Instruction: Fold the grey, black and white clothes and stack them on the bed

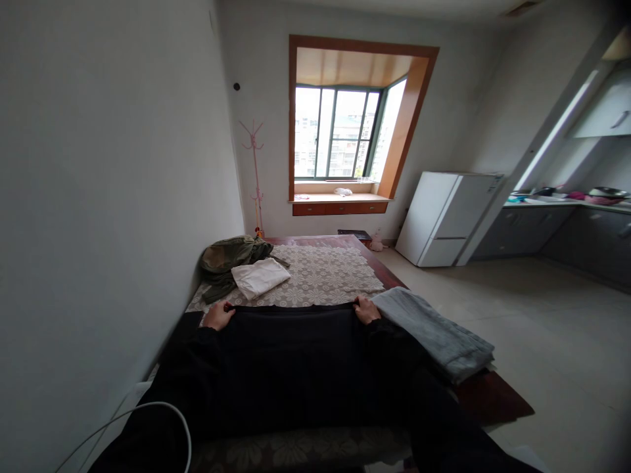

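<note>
Over the table (pixel 493 397), hands (pixel 219 316) (pixel 367 311) grip black cloth (pixel 296 348)

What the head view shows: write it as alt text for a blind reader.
A person's left hand and right hand hold the far edge of a black cloth over a table with a patterned tablecloth. Folded grey cloth lies to the right, white cloth and an olive bundle farther left; a window and white fridge are behind.

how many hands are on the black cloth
2: the left hand pinches the left end of the black cloth's far edge; the right hand pinches its right end, beside the grey cloth.
</note>
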Demonstrator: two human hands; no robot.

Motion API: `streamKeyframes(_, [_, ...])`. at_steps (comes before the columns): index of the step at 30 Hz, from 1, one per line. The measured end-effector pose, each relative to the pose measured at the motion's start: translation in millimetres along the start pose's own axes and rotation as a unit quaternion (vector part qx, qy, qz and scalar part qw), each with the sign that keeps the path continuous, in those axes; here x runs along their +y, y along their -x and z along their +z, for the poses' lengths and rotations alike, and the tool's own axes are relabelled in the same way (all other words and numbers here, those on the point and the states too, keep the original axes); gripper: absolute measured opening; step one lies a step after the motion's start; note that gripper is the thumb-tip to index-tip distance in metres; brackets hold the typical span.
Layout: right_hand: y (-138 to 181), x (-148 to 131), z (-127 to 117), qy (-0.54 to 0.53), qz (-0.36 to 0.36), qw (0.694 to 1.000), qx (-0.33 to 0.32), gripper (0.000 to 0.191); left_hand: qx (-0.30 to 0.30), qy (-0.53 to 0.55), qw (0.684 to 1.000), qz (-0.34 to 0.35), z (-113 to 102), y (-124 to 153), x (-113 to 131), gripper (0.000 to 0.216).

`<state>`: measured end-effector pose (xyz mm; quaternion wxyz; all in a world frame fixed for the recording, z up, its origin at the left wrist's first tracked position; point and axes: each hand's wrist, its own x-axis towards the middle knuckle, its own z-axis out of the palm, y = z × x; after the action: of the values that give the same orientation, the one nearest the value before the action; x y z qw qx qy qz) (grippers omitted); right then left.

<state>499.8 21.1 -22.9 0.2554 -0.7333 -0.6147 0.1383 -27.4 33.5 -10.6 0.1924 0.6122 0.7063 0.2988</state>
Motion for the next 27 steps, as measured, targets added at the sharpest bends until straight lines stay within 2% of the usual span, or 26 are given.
streamKeyframes(4, [7.0,-3.6,2.6,0.018,-0.002,1.0,-0.008,0.025,0.0,-0.032,0.999,-0.003,-4.6,8.9,3.1,0.02])
streamKeyframes(8, [29.6,0.5,-9.4,0.016,-0.03,0.999,-0.024,0.049,0.001,-0.049,0.999,-0.02,-20.2,35.3,4.3,0.041])
streamKeyframes(10, [57.1,14.5,-20.0,0.007,-0.049,0.999,-0.021,0.055,-0.013,-0.05,0.998,-0.022,-30.1,64.2,-2.0,0.05])
streamKeyframes(12, [96.5,34.7,-31.3,0.0,-0.048,0.999,-0.011,0.048,-0.037,-0.045,0.998,-0.02,-38.3,103.6,-12.7,0.053])
streamKeyframes(16, [186.4,67.8,-45.1,-0.005,0.047,0.997,-0.057,0.033,-0.074,-0.02,0.994,-0.075,-43.9,188.5,-33.7,0.049])
streamKeyframes(19, [233.1,72.2,-44.9,-0.035,0.091,0.992,-0.078,0.032,-0.057,-0.021,0.989,-0.136,-43.5,230.5,-37.8,0.043])
streamKeyframes(22, [250.8,66.9,-42.3,-0.055,0.091,0.993,-0.047,0.033,-0.041,-0.039,0.983,-0.174,-46.9,246.5,-33.4,0.04])
streamKeyframes(27, [251.3,65.5,-45.4,-0.093,0.07,0.993,-0.005,0.039,-0.058,-0.017,0.988,-0.144,-56.4,248.2,-34.0,0.037])
